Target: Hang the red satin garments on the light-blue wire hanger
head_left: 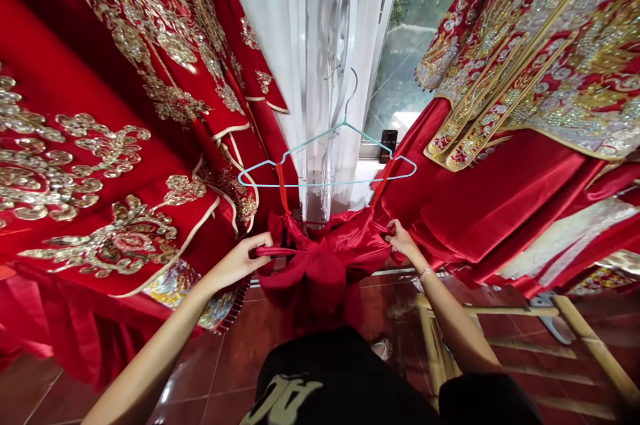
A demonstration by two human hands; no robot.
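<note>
Gold-embroidered red robes hang left and right. A red satin garment hangs centrally from a light-blue wire hanger. Hands apart: left hand pinches a red satin tie; right hand grips the garment's edge.

Two hands — one wire hanger
</note>
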